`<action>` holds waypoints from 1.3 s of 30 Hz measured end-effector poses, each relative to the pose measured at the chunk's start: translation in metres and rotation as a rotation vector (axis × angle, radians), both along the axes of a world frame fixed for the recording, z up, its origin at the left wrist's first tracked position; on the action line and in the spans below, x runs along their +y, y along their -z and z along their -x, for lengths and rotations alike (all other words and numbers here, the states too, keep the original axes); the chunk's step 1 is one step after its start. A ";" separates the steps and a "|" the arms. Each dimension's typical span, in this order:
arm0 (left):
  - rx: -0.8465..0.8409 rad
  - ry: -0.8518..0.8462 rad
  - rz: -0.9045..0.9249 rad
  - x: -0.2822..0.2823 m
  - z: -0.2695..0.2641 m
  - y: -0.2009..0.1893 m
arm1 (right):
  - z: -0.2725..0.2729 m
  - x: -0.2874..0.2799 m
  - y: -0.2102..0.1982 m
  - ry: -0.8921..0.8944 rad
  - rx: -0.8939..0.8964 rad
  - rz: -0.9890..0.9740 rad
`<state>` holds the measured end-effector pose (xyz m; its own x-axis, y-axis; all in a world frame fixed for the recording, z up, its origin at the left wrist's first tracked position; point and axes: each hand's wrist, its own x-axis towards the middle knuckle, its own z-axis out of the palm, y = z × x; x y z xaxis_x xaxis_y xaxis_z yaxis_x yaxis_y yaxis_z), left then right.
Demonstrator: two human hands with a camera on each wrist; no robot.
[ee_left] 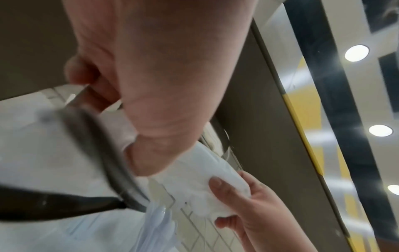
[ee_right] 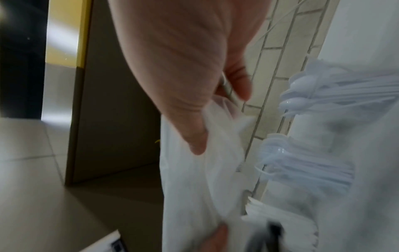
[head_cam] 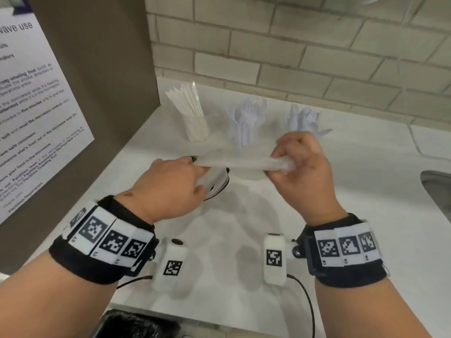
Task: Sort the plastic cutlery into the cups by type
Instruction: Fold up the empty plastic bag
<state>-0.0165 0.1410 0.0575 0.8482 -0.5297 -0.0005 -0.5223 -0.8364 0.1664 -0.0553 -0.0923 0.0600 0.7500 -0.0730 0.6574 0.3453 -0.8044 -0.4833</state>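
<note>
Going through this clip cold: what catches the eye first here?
Both hands, left hand and right hand, grip a crumpled clear plastic bag stretched between them above the white counter. Behind it, three cups stand in a row by the tiled wall: knives, forks, spoons.

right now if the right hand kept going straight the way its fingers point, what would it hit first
Probably the left hand. The right hand points leftward along the stretched clear plastic bag that both hands grip, so the bag leads straight there, though depth is unclear.

Pale brick-tiled wall (head_cam: 305,50) behind a white counter (head_cam: 353,191).
</note>
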 end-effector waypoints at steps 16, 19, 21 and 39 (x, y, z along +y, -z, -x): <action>0.079 -0.162 0.860 -0.026 0.021 0.012 | 0.010 0.062 0.018 -0.416 0.730 -1.201; 0.186 -0.035 1.044 -0.027 0.024 0.015 | 0.007 0.061 0.017 -0.430 0.670 -1.332; 0.313 0.005 1.164 -0.027 0.028 0.012 | 0.008 0.061 0.019 -0.467 0.654 -1.328; 0.213 -0.428 1.581 -0.023 0.028 0.014 | 0.011 0.049 0.019 -0.422 0.690 -1.251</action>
<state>-0.0445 0.1178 0.0435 0.9789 0.1385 0.1500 -0.1707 0.1518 0.9736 -0.0661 -0.0436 0.0406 0.9885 -0.0115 -0.1509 -0.1379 0.3431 -0.9291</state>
